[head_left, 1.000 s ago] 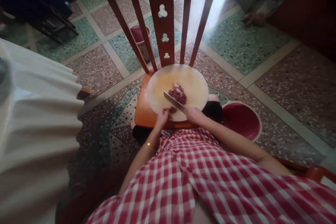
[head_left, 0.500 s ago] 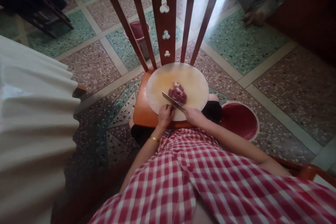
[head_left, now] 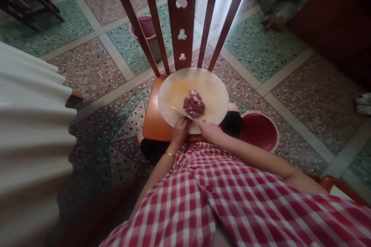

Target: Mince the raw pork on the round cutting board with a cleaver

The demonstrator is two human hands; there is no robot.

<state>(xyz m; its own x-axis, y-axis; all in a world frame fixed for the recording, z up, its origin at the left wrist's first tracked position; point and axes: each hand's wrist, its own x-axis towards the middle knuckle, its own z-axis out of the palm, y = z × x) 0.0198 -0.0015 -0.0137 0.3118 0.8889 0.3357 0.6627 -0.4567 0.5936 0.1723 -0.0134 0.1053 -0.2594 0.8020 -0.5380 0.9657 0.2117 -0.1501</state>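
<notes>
A round, pale cutting board (head_left: 214, 88) rests on the wooden chair seat (head_left: 151, 117). Chunks of dark red raw meat (head_left: 194, 105) are heaped near its middle. My right hand (head_left: 211, 131) is closed round the handle of a knife (head_left: 180, 112). The blade points left across the board, on the near side of the heap, and shows only as a thin bright line. Just below the blade, at the board's near edge, my left hand (head_left: 181, 129) has its fingers curled together; whatever they grip is hidden.
The slatted chair back (head_left: 180, 19) rises beyond the board. A red basin (head_left: 259, 131) stands on the floor to the right, and a red-lined bin (head_left: 147, 27) behind the chair. Pale pleated cloth (head_left: 31, 142) hangs at left. A shoe (head_left: 363, 104) shows at the right edge.
The knife blade has turned from showing its flat side to nearly edge-on, staying near the left fingers. Both hands remain close to the board's near edge. The view has shifted slightly.
</notes>
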